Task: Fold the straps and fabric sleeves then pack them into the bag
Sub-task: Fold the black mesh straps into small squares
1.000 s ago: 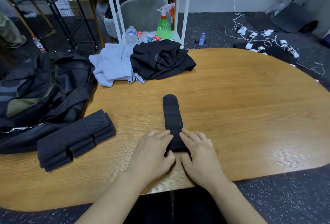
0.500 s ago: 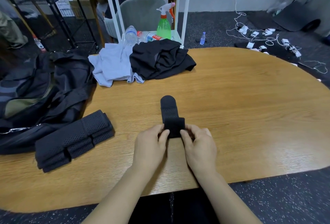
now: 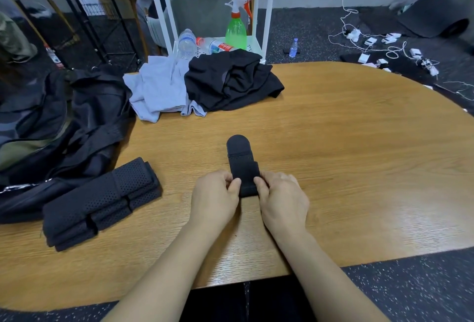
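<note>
A narrow black strap (image 3: 241, 160) lies on the wooden table (image 3: 346, 147), its near end doubled over onto itself. My left hand (image 3: 215, 196) pinches the fold from the left and my right hand (image 3: 282, 196) pinches it from the right. The strap's rounded far end points away from me. A folded stack of black perforated fabric sleeves (image 3: 100, 201) lies at the near left. The black bag (image 3: 59, 126) slumps open over the table's left side.
A crumpled grey cloth (image 3: 159, 90) and a black garment (image 3: 230, 80) lie at the table's far edge. Behind them a white shelf unit (image 3: 266, 13) holds a green spray bottle (image 3: 236, 29) and water bottles. Cables and chargers (image 3: 384, 49) litter the floor at right.
Both hands lifted the strap's near end and folded it forward over itself, moving away from the table edge. The visible strap is now shorter.
</note>
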Demonstrator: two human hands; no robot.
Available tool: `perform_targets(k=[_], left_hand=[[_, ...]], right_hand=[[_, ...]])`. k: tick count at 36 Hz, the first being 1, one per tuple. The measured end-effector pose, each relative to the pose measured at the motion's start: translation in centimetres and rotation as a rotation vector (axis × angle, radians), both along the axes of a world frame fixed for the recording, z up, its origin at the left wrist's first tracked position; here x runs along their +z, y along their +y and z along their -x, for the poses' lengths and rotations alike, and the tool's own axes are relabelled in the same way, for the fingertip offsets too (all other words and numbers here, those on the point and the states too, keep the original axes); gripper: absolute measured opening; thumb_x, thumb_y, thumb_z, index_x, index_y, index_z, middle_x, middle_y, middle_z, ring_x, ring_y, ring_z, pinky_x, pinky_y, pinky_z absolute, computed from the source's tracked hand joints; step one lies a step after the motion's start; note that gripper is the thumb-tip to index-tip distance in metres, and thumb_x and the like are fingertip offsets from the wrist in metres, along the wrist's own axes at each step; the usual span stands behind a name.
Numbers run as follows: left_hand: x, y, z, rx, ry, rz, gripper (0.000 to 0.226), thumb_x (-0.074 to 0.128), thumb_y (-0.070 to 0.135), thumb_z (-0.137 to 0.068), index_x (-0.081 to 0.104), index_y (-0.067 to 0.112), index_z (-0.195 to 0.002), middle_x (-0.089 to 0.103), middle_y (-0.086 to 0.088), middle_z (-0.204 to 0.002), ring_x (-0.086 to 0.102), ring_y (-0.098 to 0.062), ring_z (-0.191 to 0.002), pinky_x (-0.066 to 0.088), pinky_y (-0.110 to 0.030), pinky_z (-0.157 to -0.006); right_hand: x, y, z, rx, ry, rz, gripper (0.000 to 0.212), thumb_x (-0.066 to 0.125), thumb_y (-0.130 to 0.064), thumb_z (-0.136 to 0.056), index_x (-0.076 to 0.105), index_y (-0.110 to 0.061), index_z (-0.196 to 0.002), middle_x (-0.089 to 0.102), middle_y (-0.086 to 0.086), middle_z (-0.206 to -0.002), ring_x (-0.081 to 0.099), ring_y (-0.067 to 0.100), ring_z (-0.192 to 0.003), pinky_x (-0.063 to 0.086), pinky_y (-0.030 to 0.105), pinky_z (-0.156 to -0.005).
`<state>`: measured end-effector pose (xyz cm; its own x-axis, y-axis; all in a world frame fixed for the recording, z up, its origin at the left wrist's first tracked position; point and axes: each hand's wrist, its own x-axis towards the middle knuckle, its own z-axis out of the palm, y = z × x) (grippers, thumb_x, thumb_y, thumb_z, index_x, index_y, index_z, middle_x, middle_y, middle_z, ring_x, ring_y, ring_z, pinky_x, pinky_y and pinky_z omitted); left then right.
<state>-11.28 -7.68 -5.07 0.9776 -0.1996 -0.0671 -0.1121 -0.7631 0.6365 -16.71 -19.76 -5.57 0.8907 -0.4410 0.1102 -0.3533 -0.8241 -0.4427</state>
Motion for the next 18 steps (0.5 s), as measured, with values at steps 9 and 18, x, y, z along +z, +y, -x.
perform_targets(k=[9,18], left_hand=[[0.7,-0.4,-0.1,0.027,-0.071,-0.021,0.021,0.063,0.029,-0.091,0.056,0.020,-0.109,0.059,0.008,-0.080,0.060,-0.019,-0.083,0.046,-0.030,-0.070],[-0.3,0.6,0.4,-0.295,-0.325,-0.188,0.029,0.060,0.016,-0.092,0.066,0.016,-0.120,0.056,-0.002,-0.129,0.049,-0.024,-0.121,0.039,-0.037,-0.097]], right_hand=[[-0.8,0.5,-0.5,0.005,-0.052,0.061,0.028,0.052,-0.034,-0.098,0.063,-0.018,-0.119,0.068,0.001,-0.099,0.058,0.022,-0.096,0.032,0.027,-0.062],[-1.7,-0.2,-1.1,0.231,-0.179,0.312,0.034,0.069,-0.005,-0.075,0.065,-0.013,-0.109,0.061,0.003,-0.099,0.056,0.023,-0.084,0.041,0.031,-0.062]])
